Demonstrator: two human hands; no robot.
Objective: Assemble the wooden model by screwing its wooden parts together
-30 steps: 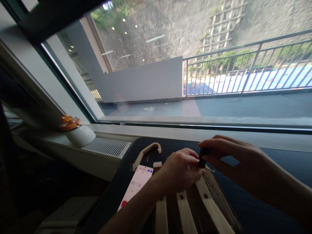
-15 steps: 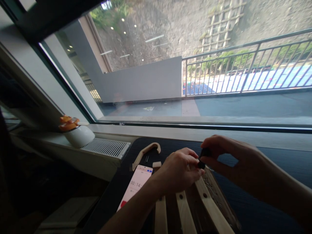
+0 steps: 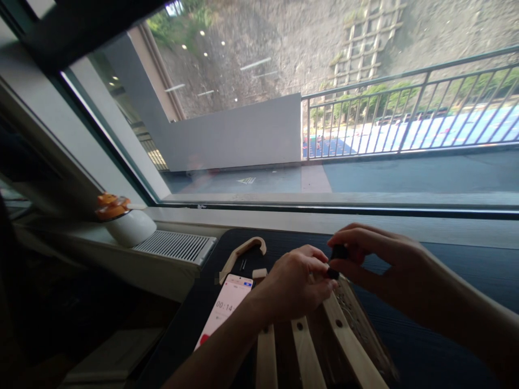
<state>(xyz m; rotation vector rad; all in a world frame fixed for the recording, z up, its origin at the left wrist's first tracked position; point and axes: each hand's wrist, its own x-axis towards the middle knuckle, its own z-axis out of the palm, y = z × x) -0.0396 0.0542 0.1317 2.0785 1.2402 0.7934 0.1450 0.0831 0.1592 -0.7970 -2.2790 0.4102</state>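
My right hand pinches a small black knob-like piece between thumb and fingertips, over the far end of the wooden parts. Just below it, a second dark bit shows at the fingertips of my left hand; whether the two are joined I cannot tell. My left hand is closed over the far end of a pale wooden slat, its fingers hiding that end. Beside this slat lie a middle slat and a left slat, each with a dark round hole or screw head.
A phone with a running timer lies left of my left forearm. Behind it are a hook-shaped wooden piece, two thin pins and a small wooden block. A clear bag or tray borders the slats. A window rises behind the dark table.
My right hand and the black piece have shifted slightly left, and the fingers have turned a little. My left hand keeps its place on the slat.
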